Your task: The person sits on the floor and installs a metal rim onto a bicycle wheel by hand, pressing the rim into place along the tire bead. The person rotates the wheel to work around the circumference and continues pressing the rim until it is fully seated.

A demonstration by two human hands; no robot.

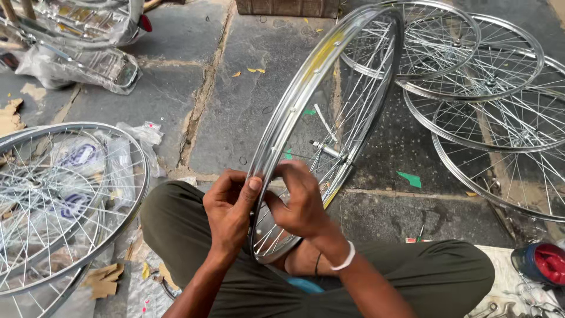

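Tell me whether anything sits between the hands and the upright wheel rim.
Nothing visible does. The left hand and right hand already touch the upright wheel rim at its near edge, above the person's lap; the other wheels lie flat on the stone floor, apart from it.

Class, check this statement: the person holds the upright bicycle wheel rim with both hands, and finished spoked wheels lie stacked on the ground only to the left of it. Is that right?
Not quite. The left hand and right hand do hold the upright wheel rim, but the head view shows spoked wheels on both sides: a stack on the right as well as wheels on the left.
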